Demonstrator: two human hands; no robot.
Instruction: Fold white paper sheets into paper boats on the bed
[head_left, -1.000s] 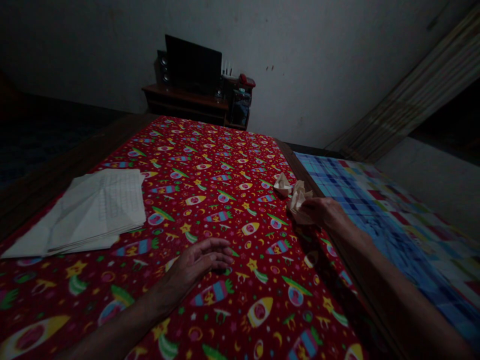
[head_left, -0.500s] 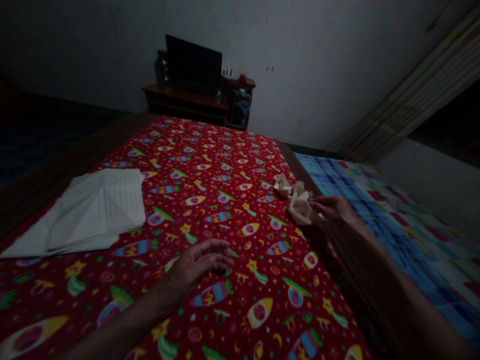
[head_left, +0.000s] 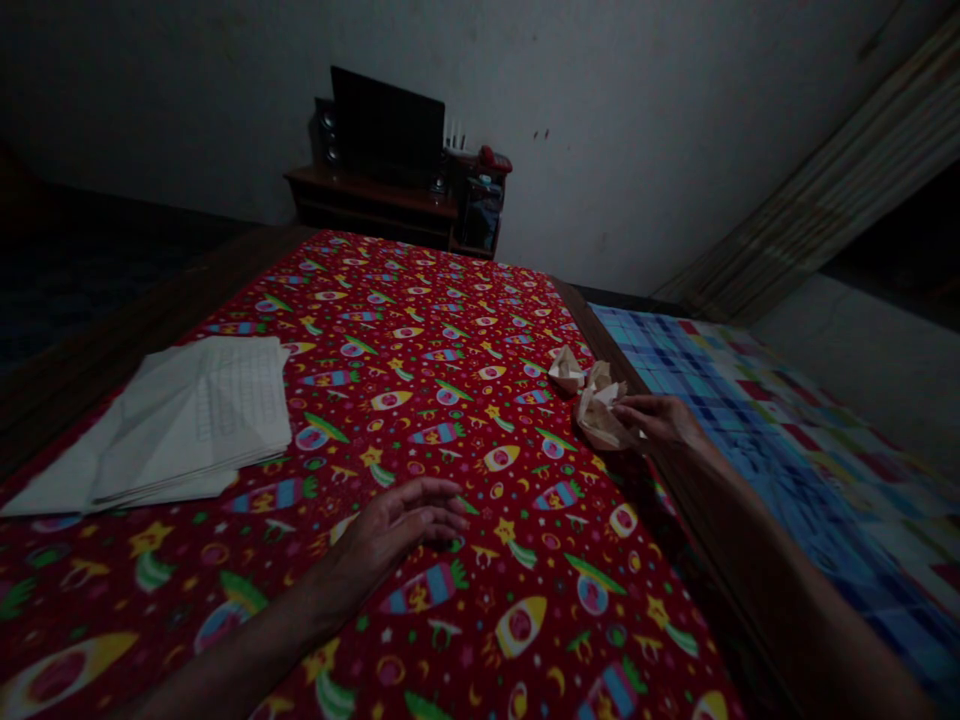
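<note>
On the right edge of the red patterned cloth (head_left: 450, 400) lie several folded tan paper boats. My right hand (head_left: 660, 418) pinches the side of the nearest paper boat (head_left: 598, 422) between thumb and fingers. Just behind it, a smaller paper boat (head_left: 566, 371) sits apart from my fingers. My left hand (head_left: 409, 515) rests on the cloth near the middle, palm down, its fingers loosely bent and holding nothing. To the left lies a stack of creased, printed paper sheets (head_left: 210, 410), which neither hand touches.
Dark wooden edging (head_left: 615, 355) runs along the cloth's right side, with a blue checked mat (head_left: 675, 370) beyond it. At the back, a black monitor (head_left: 386, 125) and a speaker (head_left: 327, 130) stand on a brown desk (head_left: 360, 190) against the wall. A curtain (head_left: 810, 200) hangs at right.
My right fingertips have shifted very slightly along the nearest paper boat. My left hand and the paper stack have stayed where they were.
</note>
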